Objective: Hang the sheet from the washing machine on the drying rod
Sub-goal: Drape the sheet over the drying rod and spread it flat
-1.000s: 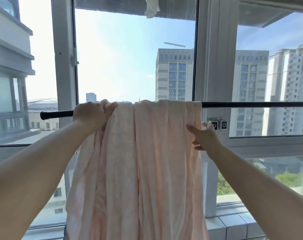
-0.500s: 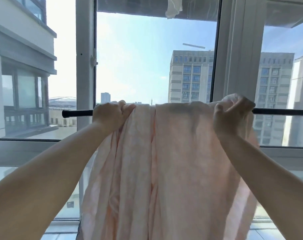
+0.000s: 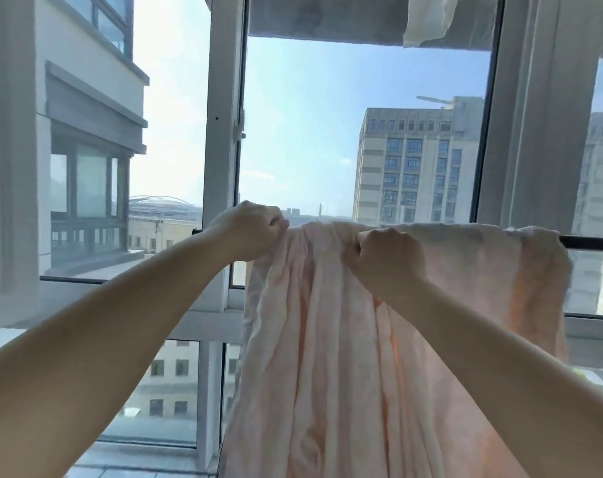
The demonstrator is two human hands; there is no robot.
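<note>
A pale pink sheet (image 3: 327, 357) hangs in long folds over a black drying rod (image 3: 593, 243) that runs across the window. My left hand (image 3: 250, 231) grips the sheet's left edge at the rod, fingers curled round the cloth. A short way to the right, just below the rod, my right hand (image 3: 388, 258) holds a bunched fold of the sheet in a fist. The rod is mostly hidden under the fabric; only its right stretch and a short tip at the left show.
White window frames (image 3: 222, 132) stand right behind the rod, with glass panes and tall buildings (image 3: 413, 160) beyond. A white cloth (image 3: 427, 19) hangs from above at the top right. A tiled sill (image 3: 127, 472) lies below.
My right hand has let go of the sheet's right end and moved left to grip a fold near the middle. The sheet now lies spread further right along the rod. The view turned left.
</note>
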